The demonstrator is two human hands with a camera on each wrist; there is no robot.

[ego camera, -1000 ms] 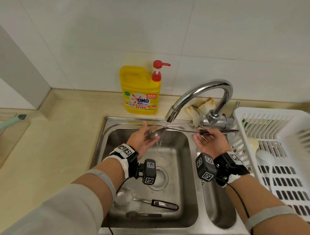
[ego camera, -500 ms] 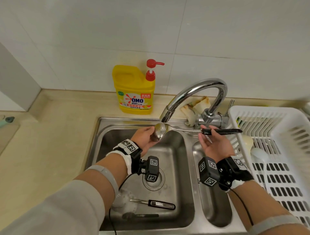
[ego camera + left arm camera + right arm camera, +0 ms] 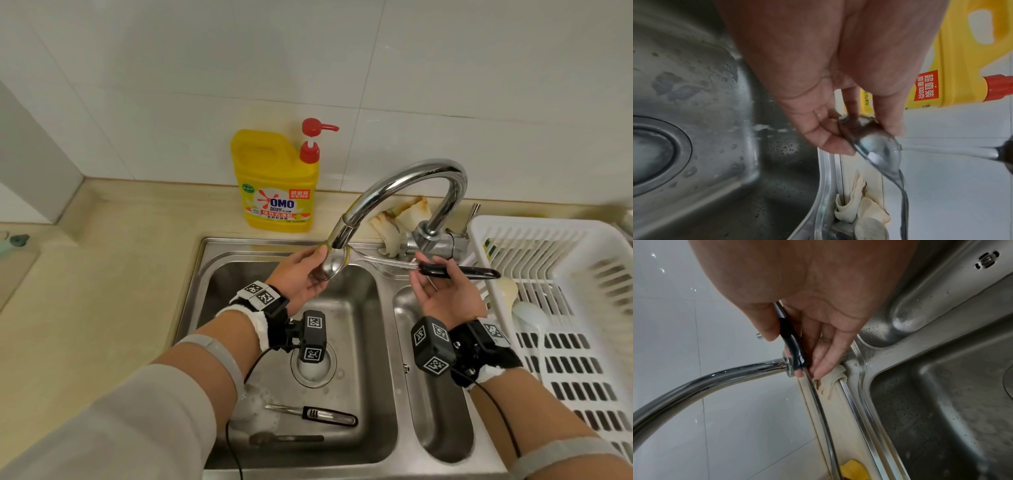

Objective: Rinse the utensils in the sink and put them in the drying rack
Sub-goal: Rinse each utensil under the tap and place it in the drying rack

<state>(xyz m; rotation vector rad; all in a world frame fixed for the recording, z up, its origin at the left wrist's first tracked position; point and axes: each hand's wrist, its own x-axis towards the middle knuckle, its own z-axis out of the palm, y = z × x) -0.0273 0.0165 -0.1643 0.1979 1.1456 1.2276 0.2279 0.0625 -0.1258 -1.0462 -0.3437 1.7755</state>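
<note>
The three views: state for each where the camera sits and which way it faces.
Head: worn on the head, looking down at the sink; both forearms, left hand and right hand show.
Left wrist: along the left palm toward the spoon bowl, which the fingers pinch.
Right wrist: along the right palm, which pinches the spoon's black handle, toward the faucet.
Shared: spoon, faucet and sink show in all three.
</note>
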